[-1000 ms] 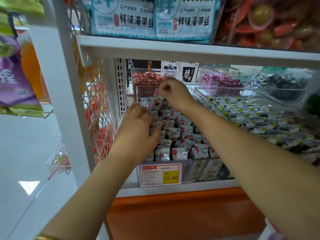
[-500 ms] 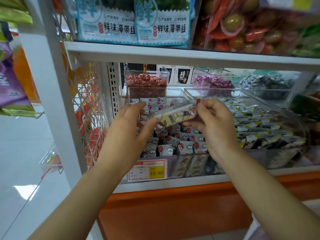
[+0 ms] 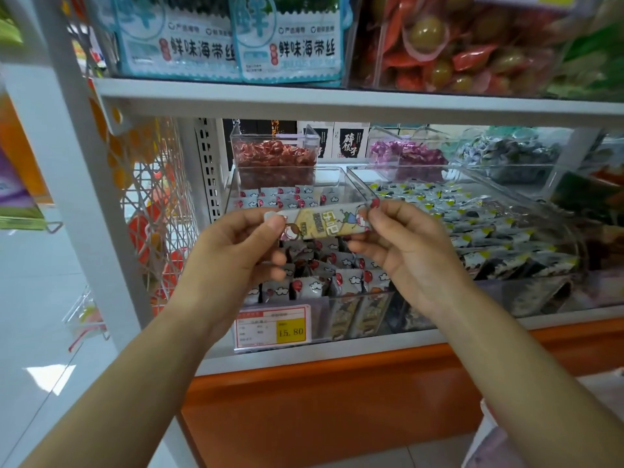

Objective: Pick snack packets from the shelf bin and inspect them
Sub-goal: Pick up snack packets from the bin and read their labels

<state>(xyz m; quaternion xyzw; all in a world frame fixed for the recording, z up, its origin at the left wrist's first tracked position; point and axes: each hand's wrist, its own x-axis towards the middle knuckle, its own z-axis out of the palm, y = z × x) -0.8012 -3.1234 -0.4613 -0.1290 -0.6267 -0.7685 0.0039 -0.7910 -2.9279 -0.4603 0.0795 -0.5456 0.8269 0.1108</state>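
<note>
A long, narrow snack packet (image 3: pixel 320 222), pale yellow with cartoon print and red spots, is held level in front of the clear shelf bin (image 3: pixel 358 300). My left hand (image 3: pixel 236 251) pinches its left end between thumb and fingers. Its right end is pinched by my right hand (image 3: pixel 401 244). The bin behind and below holds several more packets (image 3: pixel 324 282) of the same kind, standing on end, white with red spots and clouds.
A price tag reading 15.80 (image 3: pixel 273 327) sits on the bin's front. A second clear bin (image 3: pixel 506 204) of yellow-and-dark packets lies to the right. Smaller bins of red (image 3: pixel 275 157) and purple (image 3: pixel 407 153) sweets stand behind. The upper shelf edge (image 3: pixel 337 101) runs overhead, a white post (image 3: pixel 84 184) at left.
My right hand drew a packet out of the bin and my left hand rose from the packets and took its other end. Both hands now hold it level and face-on, slightly nearer me.
</note>
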